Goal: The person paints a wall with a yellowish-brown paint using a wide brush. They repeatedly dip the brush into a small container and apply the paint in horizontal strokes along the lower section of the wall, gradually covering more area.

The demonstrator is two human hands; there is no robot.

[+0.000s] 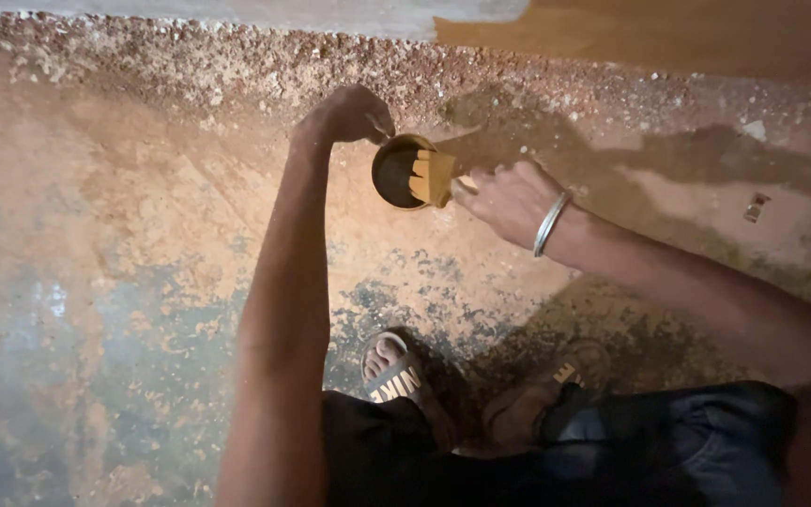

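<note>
A person crouches on a stained concrete floor (124, 310), seen from above. Nearest are dark trousers (668, 441) over bent knees, and two feet in dusty sandals: the left sandal (404, 380) has a dark strap, and the right sandal (542, 394) is brownish and half in shadow.

Both bare arms reach forward from there. The left hand (347, 115) is curled into a loose fist at the far rim of a small round tin (394, 171), and its fingers seem pinched on a thin wire handle, though the grip is too small to be sure. The tin sits on the floor between the two hands, its inside dark.

The right hand (511, 199), with a silver bangle (550, 223) on the wrist, holds a flat paintbrush (432, 176). Its fingers are pressed together around the short handle, and the yellow-coated bristles rest on the tin's right rim, over the opening.

Beyond the tin the floor turns rough and gritty, with pale crumbs of debris (237, 66) along the foot of a wall. The wall (687, 33) at the upper right is coated in ochre-brown colour, while its upper left is pale grey.
</note>
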